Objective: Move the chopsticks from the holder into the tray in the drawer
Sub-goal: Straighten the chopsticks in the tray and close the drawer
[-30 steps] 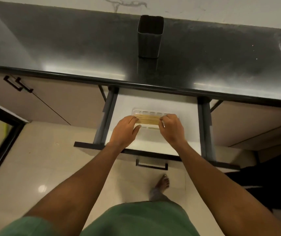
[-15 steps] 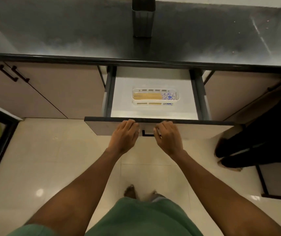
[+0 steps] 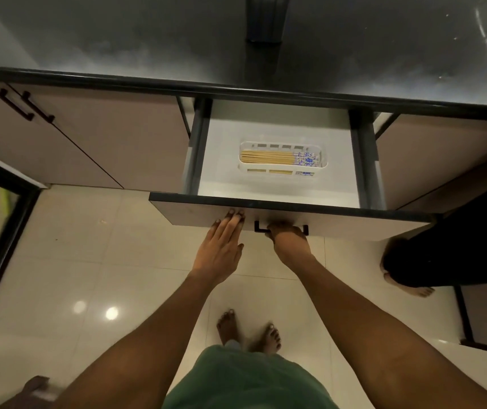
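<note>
Nearest us, our left hand [image 3: 221,249] lies flat with fingers straight, its fingertips [image 3: 235,214] touching the drawer [image 3: 277,218] front. Our right hand [image 3: 288,236] curls around the black handle [image 3: 259,227]. Inside, the chopsticks [image 3: 277,158] lie in the white tray [image 3: 323,165], blue-patterned ends rightward; we read no writing. Beyond, the dark holder [image 3: 265,19] stands on the worktop [image 3: 118,39].

wooden chopsticks [image 3: 277,157] with blue-patterned ends lie flat, side by side, in a white slotted tray [image 3: 323,164] on the open drawer [image 3: 224,172] floor. the dark holder [image 3: 264,19] stands upright on the tabletop [image 3: 118,39].
</note>
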